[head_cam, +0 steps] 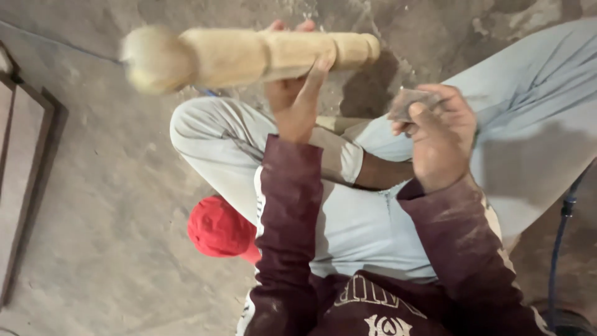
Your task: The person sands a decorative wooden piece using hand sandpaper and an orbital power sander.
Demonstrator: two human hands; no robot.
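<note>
Bare concrete floor (pixel 112 236), dusty and stained, fills the background. 1 person sits on it with legs in pale trousers (pixel 373 224) folded. The left hand (pixel 298 93) is raised and closed around a turned wooden spindle (pixel 249 57), fingers wrapped over the far side and thumb on the near side. The spindle lies roughly level above the left knee; its rounded left end is blurred. The right hand (pixel 438 134) pinches a small grey piece of abrasive sheet (pixel 413 102) between thumb and curled fingers, just right of the spindle and apart from it. A red cap (pixel 219 227) lies on the floor beside the left thigh. A dark framed panel (pixel 18 186) lies at the left edge, and a dark hose (pixel 563 236) runs along the right edge.
</note>
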